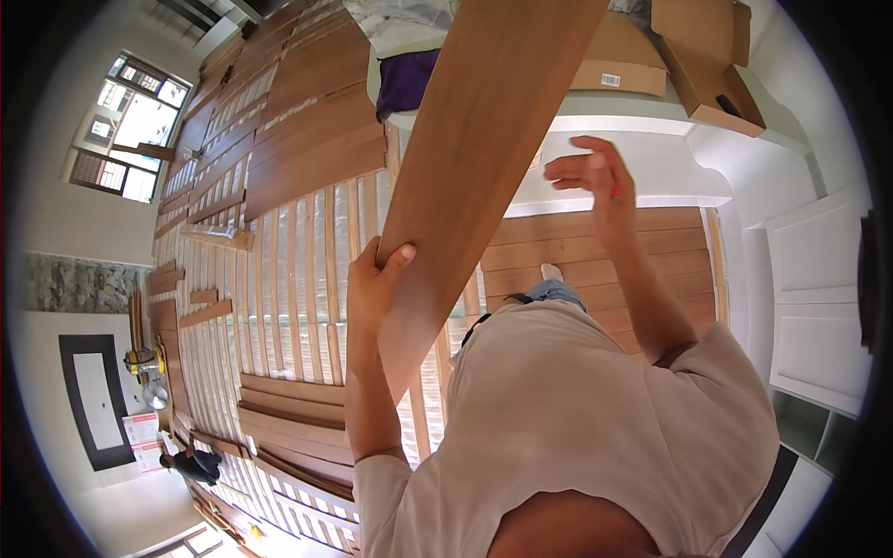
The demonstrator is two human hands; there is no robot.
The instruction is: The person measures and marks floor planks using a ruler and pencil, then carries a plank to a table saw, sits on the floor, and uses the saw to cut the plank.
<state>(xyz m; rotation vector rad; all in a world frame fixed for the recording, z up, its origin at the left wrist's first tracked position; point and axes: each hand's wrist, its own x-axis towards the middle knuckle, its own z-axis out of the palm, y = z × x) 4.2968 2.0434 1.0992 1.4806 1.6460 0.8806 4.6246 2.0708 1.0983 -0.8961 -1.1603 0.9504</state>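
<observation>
A long brown floorboard (484,139) slants up from beside my body, its far end running past the top edge of the view. My left hand (374,284) grips its left edge, the thumb lying over the face. Off the board's right side, my right hand (600,181) is raised with its fingers stretched out, apart from the board. A small red spot shows at that palm; what it is I cannot make out. Behind the board, a pale counter holds a dark purple cloth (406,84).
Wooden battens (307,279) over shiny sheeting cover the left floor. Stacked floorboards (293,405) lie at lower left; laid boards (605,251) are by my feet. Cardboard boxes (693,65) stand at the back right, white cabinets (814,307) rightward. Another person (195,465) crouches far left.
</observation>
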